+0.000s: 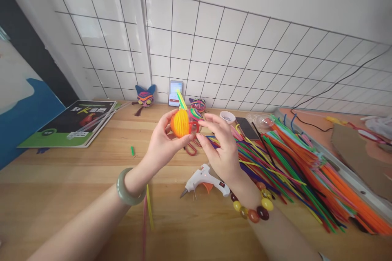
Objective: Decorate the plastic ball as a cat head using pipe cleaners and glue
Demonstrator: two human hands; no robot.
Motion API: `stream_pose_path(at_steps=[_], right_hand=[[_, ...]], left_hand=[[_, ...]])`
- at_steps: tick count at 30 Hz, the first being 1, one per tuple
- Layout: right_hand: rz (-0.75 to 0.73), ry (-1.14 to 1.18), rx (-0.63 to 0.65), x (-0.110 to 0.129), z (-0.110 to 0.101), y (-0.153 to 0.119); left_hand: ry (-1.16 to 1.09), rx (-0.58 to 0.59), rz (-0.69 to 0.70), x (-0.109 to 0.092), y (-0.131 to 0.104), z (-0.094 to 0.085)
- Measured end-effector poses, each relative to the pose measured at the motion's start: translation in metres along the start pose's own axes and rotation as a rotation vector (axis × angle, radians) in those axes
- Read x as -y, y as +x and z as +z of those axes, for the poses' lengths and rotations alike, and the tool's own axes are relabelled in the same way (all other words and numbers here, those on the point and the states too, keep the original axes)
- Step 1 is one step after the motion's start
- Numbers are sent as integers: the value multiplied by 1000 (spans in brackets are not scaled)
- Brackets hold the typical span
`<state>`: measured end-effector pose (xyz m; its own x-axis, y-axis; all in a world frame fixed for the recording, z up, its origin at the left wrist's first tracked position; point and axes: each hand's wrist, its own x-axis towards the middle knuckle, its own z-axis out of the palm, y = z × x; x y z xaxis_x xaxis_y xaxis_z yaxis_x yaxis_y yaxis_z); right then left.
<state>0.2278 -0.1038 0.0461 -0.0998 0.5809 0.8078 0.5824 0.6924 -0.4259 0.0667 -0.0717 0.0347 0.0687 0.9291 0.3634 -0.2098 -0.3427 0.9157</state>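
Observation:
An orange and yellow craft piece [180, 124], wound from fuzzy pipe cleaners, is held up above the table. My left hand [162, 138] is closed around its left and lower side. Yellow and green pipe cleaner ends [181, 100] stick up from its top. On its right side shows a red pipe cleaner part [193, 125], where my right hand [221, 147] pinches with thumb and fingers. Red-handled scissors [191, 148] lie behind and below the hands, partly covered. A white glue gun [202, 178] rests on the table below my right hand, its nozzle pointing left.
Loose pipe cleaners [275, 167] spread across the right side. Two colourful animal masks [145, 96] and a lit phone [175, 94] lean by the wall. A white bowl [227, 117] and a dark phone [246, 128] lie behind; a book [82, 122] is at left.

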Motion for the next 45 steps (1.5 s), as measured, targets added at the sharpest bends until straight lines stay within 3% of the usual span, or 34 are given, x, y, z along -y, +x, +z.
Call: stream_pose_path(at_steps=[15, 22, 28, 30, 33, 36, 40, 45], right_hand=[[80, -20, -3, 1, 0, -1], [138, 71, 52, 1, 0, 0], [355, 197, 41, -14, -23, 5], [497, 139, 176, -26, -37, 1], [635, -12, 608, -42, -51, -14], [696, -18, 891, -51, -51, -37], [762, -10, 958, -55, -36, -61], [811, -20, 967, -55, -31, -68]], left_hand=[[-22, 108, -97, -4, -8, 6], [-20, 88, -95, -4, -6, 5], [16, 58, -106, -1, 4, -4], [-3, 39, -111, -1, 9, -8], [-23, 42, -108, -2, 15, -15], [-51, 79, -110, -1, 18, -19], [-82, 106, -105, 4, 19, -21], [-102, 126, -121, 6, 18, -21]])
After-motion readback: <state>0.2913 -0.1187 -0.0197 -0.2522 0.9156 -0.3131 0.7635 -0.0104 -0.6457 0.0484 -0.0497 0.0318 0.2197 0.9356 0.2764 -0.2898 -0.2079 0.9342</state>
